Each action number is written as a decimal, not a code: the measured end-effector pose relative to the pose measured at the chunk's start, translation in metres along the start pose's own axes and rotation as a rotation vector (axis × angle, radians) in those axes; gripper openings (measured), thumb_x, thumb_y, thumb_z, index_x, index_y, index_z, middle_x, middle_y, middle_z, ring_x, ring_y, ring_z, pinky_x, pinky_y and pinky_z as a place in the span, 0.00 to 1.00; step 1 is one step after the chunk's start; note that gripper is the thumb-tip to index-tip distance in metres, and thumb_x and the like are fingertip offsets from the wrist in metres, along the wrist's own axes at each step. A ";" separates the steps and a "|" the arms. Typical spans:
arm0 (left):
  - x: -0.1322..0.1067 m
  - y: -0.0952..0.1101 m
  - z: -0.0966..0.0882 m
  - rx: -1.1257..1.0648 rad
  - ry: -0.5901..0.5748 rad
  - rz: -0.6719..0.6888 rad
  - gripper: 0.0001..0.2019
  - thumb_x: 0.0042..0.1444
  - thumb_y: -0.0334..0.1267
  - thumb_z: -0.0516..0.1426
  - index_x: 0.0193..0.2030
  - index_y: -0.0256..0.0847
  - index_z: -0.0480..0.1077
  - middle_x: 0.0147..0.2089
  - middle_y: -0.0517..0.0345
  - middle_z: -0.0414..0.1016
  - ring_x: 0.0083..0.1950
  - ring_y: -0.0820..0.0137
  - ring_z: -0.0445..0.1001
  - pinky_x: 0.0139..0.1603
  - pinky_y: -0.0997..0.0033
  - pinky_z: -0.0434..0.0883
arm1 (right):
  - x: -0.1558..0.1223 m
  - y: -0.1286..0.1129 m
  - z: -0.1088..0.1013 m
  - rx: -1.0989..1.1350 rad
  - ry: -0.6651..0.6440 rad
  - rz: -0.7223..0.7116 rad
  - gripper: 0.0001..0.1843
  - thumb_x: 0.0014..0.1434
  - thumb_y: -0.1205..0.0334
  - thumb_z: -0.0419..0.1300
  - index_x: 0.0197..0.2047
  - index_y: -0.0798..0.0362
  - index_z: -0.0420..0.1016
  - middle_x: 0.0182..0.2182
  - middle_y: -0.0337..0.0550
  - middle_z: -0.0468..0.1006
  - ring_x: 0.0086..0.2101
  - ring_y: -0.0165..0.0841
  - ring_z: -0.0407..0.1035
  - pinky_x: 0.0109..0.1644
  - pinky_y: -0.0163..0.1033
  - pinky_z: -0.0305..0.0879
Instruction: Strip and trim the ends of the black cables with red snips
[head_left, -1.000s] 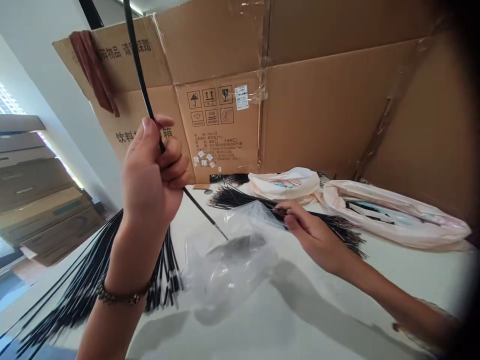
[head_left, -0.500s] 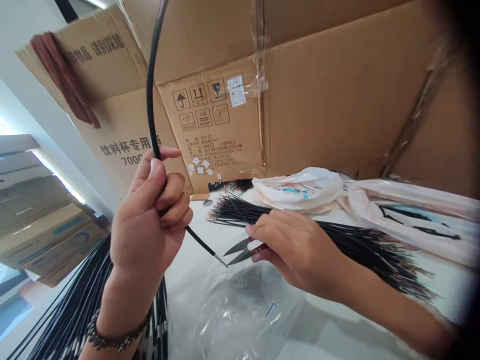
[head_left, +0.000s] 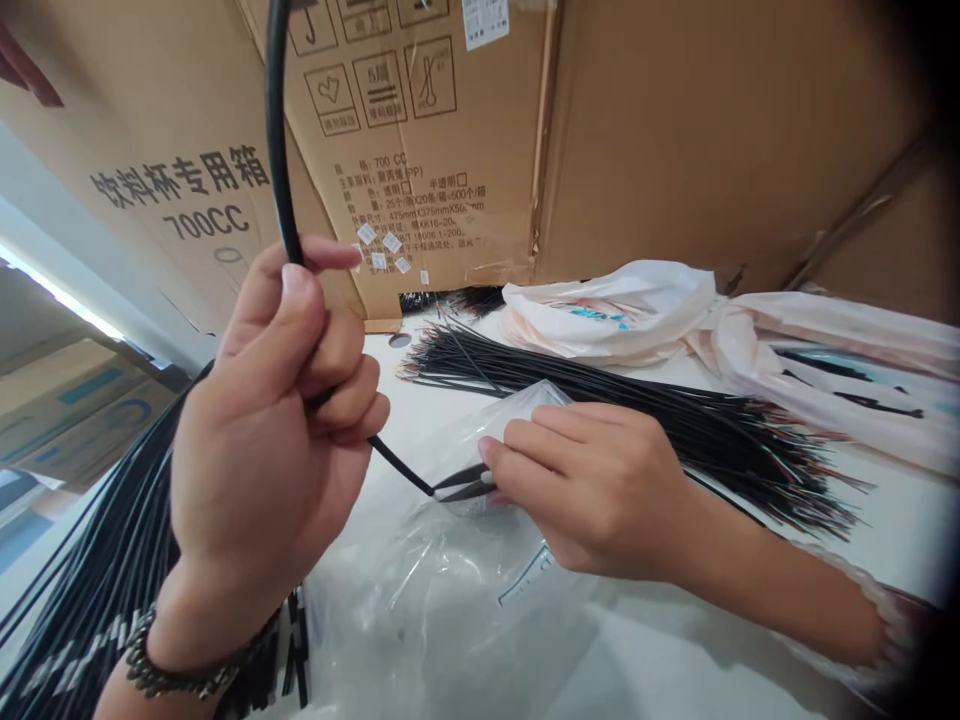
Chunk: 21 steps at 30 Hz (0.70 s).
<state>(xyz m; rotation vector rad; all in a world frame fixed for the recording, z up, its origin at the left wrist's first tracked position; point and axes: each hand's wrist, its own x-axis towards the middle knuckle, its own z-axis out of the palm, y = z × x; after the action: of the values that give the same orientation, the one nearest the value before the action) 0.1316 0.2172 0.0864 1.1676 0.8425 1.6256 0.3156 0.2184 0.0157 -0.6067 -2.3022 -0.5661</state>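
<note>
A black cable [head_left: 278,130] runs down through my left hand [head_left: 277,430], whose fingers are wrapped round it. Its lower end sticks out below the fist and points down to the right. My right hand [head_left: 592,490] grips a pair of snips [head_left: 465,485], with the handles mostly hidden in the palm. The dark blades meet the cable right at its tip, and the tip itself is hidden between them. Beneath both hands lies a clear plastic bag [head_left: 420,610] on the white table [head_left: 645,660].
Behind my right hand lies a bundle of black cables [head_left: 600,370] with coloured wire ends. Another cable bundle [head_left: 97,520] hangs at the left. White plastic bags [head_left: 637,300] rest at the back, against large cardboard boxes [head_left: 675,140].
The snips have moved left onto the cable's tip and their blades have come closer together. The bare silvery end seen before is now hidden. The view has tilted lower and nearer.
</note>
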 end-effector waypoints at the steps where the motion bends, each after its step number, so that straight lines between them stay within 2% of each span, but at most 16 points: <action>1: 0.000 -0.001 -0.002 0.002 -0.007 0.013 0.10 0.68 0.35 0.48 0.38 0.44 0.69 0.22 0.67 0.38 0.19 0.77 0.34 0.14 0.78 0.42 | -0.001 -0.001 0.001 -0.005 -0.003 0.015 0.08 0.57 0.74 0.55 0.36 0.53 0.73 0.27 0.36 0.75 0.27 0.32 0.64 0.28 0.41 0.50; 5: 0.000 -0.005 -0.009 0.002 -0.030 0.035 0.05 0.66 0.39 0.55 0.40 0.47 0.72 0.22 0.68 0.39 0.19 0.79 0.36 0.13 0.81 0.48 | -0.003 -0.005 0.002 -0.006 0.004 0.043 0.07 0.56 0.73 0.57 0.35 0.52 0.72 0.25 0.33 0.75 0.25 0.29 0.64 0.26 0.40 0.49; 9: -0.002 -0.005 -0.014 -0.025 -0.053 -0.045 0.02 0.62 0.39 0.60 0.41 0.47 0.73 0.21 0.67 0.46 0.17 0.81 0.43 0.11 0.83 0.54 | 0.000 -0.012 0.002 -0.012 0.023 0.049 0.07 0.60 0.70 0.58 0.32 0.50 0.71 0.24 0.30 0.73 0.24 0.28 0.61 0.26 0.37 0.51; 12: -0.005 -0.005 -0.013 -0.082 -0.116 -0.144 0.05 0.66 0.37 0.55 0.41 0.46 0.74 0.21 0.67 0.50 0.15 0.82 0.49 0.12 0.84 0.59 | 0.001 -0.014 0.000 -0.029 0.026 0.031 0.08 0.60 0.70 0.59 0.31 0.49 0.71 0.23 0.30 0.72 0.23 0.27 0.59 0.25 0.37 0.51; 15: -0.008 -0.005 -0.011 -0.107 -0.158 -0.218 0.10 0.68 0.35 0.50 0.42 0.43 0.73 0.22 0.67 0.53 0.16 0.82 0.55 0.15 0.84 0.64 | 0.001 -0.002 -0.008 -0.049 -0.018 0.057 0.05 0.59 0.70 0.58 0.33 0.50 0.71 0.25 0.34 0.74 0.25 0.29 0.63 0.27 0.39 0.50; 17: -0.010 -0.006 -0.013 -0.133 -0.193 -0.249 0.09 0.68 0.34 0.51 0.41 0.42 0.73 0.22 0.67 0.55 0.16 0.82 0.57 0.15 0.84 0.66 | -0.002 0.015 -0.015 -0.026 -0.086 0.212 0.04 0.59 0.64 0.61 0.38 0.51 0.70 0.29 0.38 0.76 0.28 0.32 0.67 0.29 0.39 0.52; 19: -0.011 -0.006 -0.018 -0.181 -0.236 -0.259 0.06 0.66 0.34 0.54 0.40 0.40 0.72 0.22 0.67 0.58 0.16 0.82 0.59 0.14 0.84 0.67 | -0.009 0.035 -0.022 0.057 -0.098 0.493 0.20 0.55 0.51 0.67 0.45 0.51 0.68 0.35 0.42 0.75 0.32 0.35 0.68 0.31 0.39 0.56; 20: -0.011 -0.005 -0.021 -0.210 -0.248 -0.265 0.05 0.66 0.33 0.54 0.39 0.40 0.72 0.22 0.67 0.59 0.16 0.82 0.60 0.13 0.83 0.67 | -0.014 0.043 -0.024 0.108 -0.055 0.656 0.27 0.50 0.44 0.69 0.46 0.49 0.65 0.35 0.42 0.74 0.31 0.36 0.67 0.32 0.39 0.56; 21: -0.010 -0.005 -0.024 -0.235 -0.226 -0.281 0.05 0.65 0.33 0.54 0.39 0.40 0.71 0.23 0.66 0.60 0.16 0.82 0.61 0.13 0.82 0.67 | -0.021 0.049 -0.024 0.171 -0.024 0.821 0.30 0.48 0.39 0.69 0.44 0.48 0.64 0.31 0.39 0.71 0.28 0.34 0.64 0.31 0.39 0.55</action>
<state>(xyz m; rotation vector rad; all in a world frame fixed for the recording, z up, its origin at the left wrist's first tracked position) 0.1114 0.2088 0.0714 0.9960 0.6203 1.2959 0.3690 0.2390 0.0287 -1.3613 -1.8586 0.0326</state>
